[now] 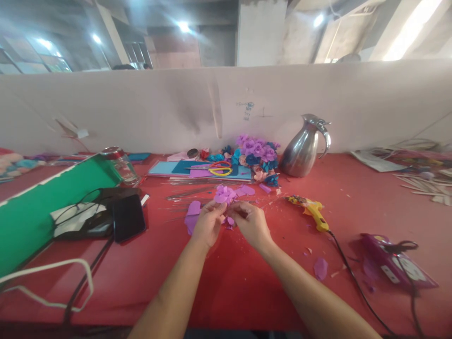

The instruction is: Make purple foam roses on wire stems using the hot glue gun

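Between my hands, above the red table (pixel 226 287), is a purple paper flower (pixel 224 194). My left hand (pixel 210 220) is closed on it from below, thumb and fingers at its base. My right hand (pixel 249 221) pinches close to the flower's underside; what its fingertips hold is too small to make out. Purple paper pieces (pixel 192 216) lie left of my left hand, and cut petals (pixel 245 190) lie just behind the flower. Thin wires (pixel 183 194) are spread on the table behind my left hand.
A yellow glue gun (pixel 314 212) lies to the right, its cord running to the front edge. Scissors (pixel 219 168) rest on coloured paper. Finished flowers (pixel 257 153) and a steel jug (pixel 302 148) stand behind. A phone (pixel 129 218) and glass jar (pixel 122 165) are left; a purple power box (pixel 399 261) is right.
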A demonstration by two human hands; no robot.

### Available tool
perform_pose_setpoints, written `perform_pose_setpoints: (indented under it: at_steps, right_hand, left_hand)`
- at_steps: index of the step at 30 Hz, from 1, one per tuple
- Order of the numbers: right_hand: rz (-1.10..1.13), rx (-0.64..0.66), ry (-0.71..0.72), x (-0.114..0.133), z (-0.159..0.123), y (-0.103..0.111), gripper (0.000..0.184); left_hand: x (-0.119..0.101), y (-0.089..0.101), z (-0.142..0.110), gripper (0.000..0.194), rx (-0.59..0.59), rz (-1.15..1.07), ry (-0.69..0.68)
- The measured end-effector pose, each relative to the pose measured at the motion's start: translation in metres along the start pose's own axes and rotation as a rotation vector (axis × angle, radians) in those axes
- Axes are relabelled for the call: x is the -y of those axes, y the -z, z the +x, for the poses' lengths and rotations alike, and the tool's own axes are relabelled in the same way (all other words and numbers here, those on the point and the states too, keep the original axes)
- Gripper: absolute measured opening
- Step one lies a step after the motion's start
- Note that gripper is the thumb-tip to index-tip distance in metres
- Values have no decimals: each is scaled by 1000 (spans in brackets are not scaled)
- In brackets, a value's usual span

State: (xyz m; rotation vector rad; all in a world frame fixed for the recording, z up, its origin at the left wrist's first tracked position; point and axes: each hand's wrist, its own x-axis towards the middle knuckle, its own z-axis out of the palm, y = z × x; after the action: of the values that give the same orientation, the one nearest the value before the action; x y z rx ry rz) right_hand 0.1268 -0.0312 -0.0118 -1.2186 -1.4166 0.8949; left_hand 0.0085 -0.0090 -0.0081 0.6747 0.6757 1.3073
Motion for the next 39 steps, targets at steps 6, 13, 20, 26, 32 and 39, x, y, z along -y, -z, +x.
perform_pose_setpoints:
  at_steps: [6,13,20,26,32,39]
  right_hand:
    - [-20,20,-10,2,-1,-1,16]
    - [-12,3,-16,2,0,0,17]
    - [-29,13,-9,0,-1,-1,17]
    - [-16,3,6,1,1,2,17]
    - [-45,16,48,3,1,6,18]
    - [-83,-18,168,7,0,10,21]
  left_hand:
    - [0,-1,-2,22,26,52,-44]
    - [2,4,1,25,37,84,-12]
    - [2,3,-1,26,-5,82,-9]
    - [-1,-2,-3,29,-14,123,-46]
    - [-6,-1,-4,20,38,188,-89]
    - [-4,10,-2,15,138,320,-178]
